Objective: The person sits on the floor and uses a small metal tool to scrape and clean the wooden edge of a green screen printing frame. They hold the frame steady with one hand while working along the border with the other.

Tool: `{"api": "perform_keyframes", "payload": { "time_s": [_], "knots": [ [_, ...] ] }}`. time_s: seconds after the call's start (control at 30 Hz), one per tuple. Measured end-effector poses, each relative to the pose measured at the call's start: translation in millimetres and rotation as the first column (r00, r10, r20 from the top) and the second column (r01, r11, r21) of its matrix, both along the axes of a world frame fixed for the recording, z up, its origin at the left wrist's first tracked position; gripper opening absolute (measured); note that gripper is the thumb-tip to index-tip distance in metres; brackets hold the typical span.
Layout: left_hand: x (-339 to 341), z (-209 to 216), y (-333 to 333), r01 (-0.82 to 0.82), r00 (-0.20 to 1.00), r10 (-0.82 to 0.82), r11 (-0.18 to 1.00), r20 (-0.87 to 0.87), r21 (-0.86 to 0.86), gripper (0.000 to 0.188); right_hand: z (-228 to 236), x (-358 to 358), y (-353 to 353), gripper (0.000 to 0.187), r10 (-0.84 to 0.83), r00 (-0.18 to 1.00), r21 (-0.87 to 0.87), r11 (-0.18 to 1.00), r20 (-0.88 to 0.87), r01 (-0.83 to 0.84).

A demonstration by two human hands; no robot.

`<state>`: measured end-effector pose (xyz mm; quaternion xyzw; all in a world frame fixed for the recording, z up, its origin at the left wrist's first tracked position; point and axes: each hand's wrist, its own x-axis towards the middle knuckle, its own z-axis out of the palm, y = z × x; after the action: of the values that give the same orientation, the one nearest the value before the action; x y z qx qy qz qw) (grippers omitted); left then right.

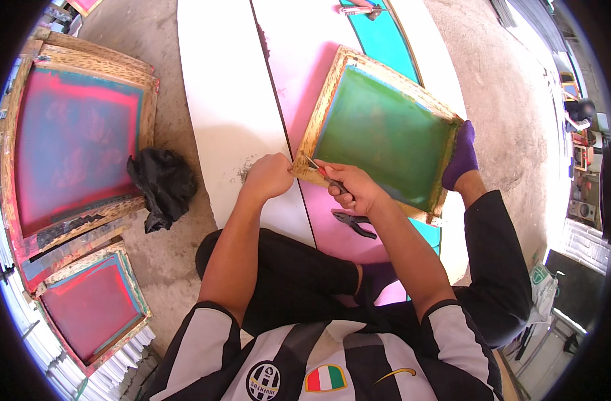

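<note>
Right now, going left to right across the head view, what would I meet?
Large pink-and-blue screen → black plastic bag → left hand → green framed screen → purple-socked foot → whitish bag.

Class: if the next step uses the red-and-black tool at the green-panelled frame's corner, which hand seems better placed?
Probably the right hand: it grips the tool, whose tip is at the frame corner. The left hand is beside that corner, its fingertips hidden.
</note>
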<state>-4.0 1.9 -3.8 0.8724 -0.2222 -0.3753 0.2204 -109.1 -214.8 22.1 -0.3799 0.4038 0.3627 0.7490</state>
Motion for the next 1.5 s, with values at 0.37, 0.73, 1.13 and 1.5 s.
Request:
{"api": "perform_keyframes", "payload": {
  "time_s": [0.37, 0.73, 1.13, 1.5],
  "knots": [
    [-1, 5, 1, -0.02, 1.0, 0.019, 0.999, -0.012, -0.04, 0.021, 2, -29, 37, 0.039, 0.707, 0.689, -0.96, 0.274, 0.16, -0.058],
    [-5, -9, 3, -0.031, 0.998, 0.034, 0.998, 0.053, -0.059, 0.02, 4, -26, 46, 0.036, 0.758, 0.649, -0.993, 0.113, 0.058, -0.043],
    [-5, -4, -5, 0.01, 0.999, -0.01, 1.0, 0.045, -0.001, 0.022, 18, -11, 67, 0.048, 0.775, 0.612, -0.97, -0.007, -0.158, -0.242],
    [-1, -3, -3, 0.003, 0.999, -0.003, 1.0, 0.046, 0.004, 0.02, -8, -25, 35, 0.046, 0.857, 0.512, -0.993, -0.004, -0.063, -0.116]
  ]
}}
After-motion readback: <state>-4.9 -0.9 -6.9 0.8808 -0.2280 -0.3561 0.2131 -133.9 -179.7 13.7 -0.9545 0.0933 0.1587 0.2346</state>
